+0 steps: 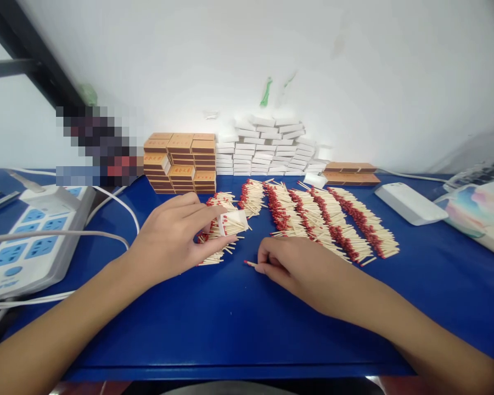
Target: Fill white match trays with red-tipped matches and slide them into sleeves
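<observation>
White tray [234, 215] and matches [233, 225]: I have the tray in my left hand [177, 230], clamped between thumb and fingers, raised in front of the pile of matches [214, 253] on the blue tabletop [214, 329]. Its open face is turned towards me, and the red heads inside lie at its left end, the pale sticks running off to the right.

My right hand [307, 269] is closed in a pinch, thumb and fingertips together on a single match [250, 264]. That match lies nearer to me than the tray and a little to its right, near it but apart. Its long axis runs roughly sideways, red head to the left, so it points much the same way as the matches in the tray. My fingers hide its other end, and I cannot tell whether it touches the tabletop.

Beyond my right hand, rows of matches [286, 214] slant across the tabletop. Stacked brown boxes [181, 173] and piled white trays [267, 148] stand along the wall [346, 66].
</observation>
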`<state>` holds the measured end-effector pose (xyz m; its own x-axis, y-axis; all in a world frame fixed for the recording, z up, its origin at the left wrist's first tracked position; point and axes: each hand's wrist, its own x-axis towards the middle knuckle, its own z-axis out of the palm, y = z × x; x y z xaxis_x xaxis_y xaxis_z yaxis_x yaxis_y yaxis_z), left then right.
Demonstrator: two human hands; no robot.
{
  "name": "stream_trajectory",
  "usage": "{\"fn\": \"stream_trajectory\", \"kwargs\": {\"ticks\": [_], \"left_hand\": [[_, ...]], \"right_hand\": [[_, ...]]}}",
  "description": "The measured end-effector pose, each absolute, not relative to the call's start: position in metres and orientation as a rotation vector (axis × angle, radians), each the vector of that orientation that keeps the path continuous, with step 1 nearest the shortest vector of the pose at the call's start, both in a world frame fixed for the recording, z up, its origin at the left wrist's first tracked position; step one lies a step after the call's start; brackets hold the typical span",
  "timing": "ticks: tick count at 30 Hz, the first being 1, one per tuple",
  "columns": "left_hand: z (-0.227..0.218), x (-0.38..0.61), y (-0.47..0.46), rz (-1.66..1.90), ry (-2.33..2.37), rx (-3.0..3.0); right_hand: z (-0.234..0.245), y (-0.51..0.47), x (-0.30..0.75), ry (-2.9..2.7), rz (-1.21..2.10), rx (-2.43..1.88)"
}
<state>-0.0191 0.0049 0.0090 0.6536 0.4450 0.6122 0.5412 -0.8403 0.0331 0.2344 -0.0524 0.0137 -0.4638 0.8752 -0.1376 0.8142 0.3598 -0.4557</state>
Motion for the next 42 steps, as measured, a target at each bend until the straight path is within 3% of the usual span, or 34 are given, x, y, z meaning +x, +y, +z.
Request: {"fn": "stream_trajectory", "kwargs": {"ticks": [23, 28, 33, 42], "left_hand": [[0.005, -0.019, 0.004, -0.944, -0.816, -2.735], [0.006, -0.018, 0.004, -0.931, -0.826, -2.733], [0.007, -0.018, 0.006, -0.935, -0.863, -2.730], [0.004, -0.014, -0.003, -0.969, -0.856, -2.774]], "right_hand": [[0.019, -0.036, 0.245, -2.412, 0.681, -1.686], [0.011, -0.037, 0.238, -2.537, 0.639, -1.546], [0.010, -0.039, 0.237, -2.615, 0.560, -1.425], [0.015, -0.038, 0.234, -2.267, 0.277, -1.292]]}}
